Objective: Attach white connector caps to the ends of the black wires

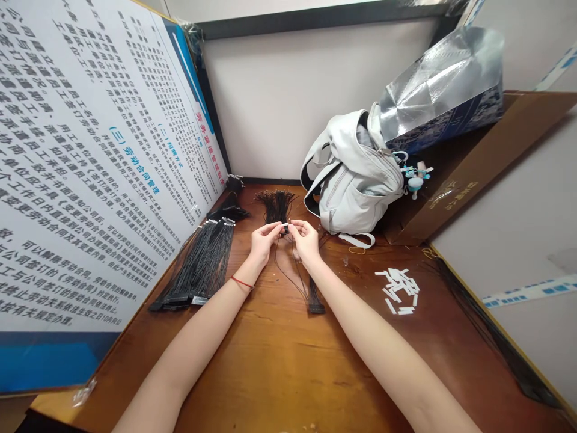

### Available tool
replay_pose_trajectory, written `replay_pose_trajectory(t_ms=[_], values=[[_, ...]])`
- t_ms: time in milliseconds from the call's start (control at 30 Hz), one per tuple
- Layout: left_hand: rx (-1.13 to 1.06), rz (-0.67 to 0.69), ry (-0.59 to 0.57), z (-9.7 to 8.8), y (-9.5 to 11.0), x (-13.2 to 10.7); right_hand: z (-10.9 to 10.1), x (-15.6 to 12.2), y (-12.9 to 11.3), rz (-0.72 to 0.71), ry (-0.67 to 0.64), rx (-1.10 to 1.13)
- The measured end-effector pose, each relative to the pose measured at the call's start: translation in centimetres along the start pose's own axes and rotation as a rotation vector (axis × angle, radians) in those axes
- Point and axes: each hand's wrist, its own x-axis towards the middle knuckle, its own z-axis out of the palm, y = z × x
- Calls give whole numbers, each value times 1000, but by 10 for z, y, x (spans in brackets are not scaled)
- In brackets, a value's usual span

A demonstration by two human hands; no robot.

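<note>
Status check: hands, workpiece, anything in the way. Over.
Left hand, right hand: fingertips pinched at small white piece. Black wires trail toward camera. No obstruction seen; backpack sits beyond, to the right.

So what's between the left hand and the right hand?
A small white piece, at the pinched fingertips of both the left hand and the right hand. Shows in the head view.

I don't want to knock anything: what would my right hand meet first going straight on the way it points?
Past the small white piece it holds, your right hand would probably meet the black wire bundle behind, though the hand's height is unclear, so it might pass over.
</note>
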Motion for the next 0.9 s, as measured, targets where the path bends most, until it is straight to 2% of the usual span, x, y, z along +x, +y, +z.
replay_pose_trajectory(t_ms=[100,300,400,900], values=[[-84,-23,36,-3,-1,3,1,-1,-1,-37,-7,-31],[-171,-42,49,-3,0,4,7,-8,-5,-112,-166,-124],[-163,-48,41,-3,0,4,9,-10,-7,-104,-217,-167],[-259,-99,59,3,6,0,8,-8,-1,-158,-189,-151]])
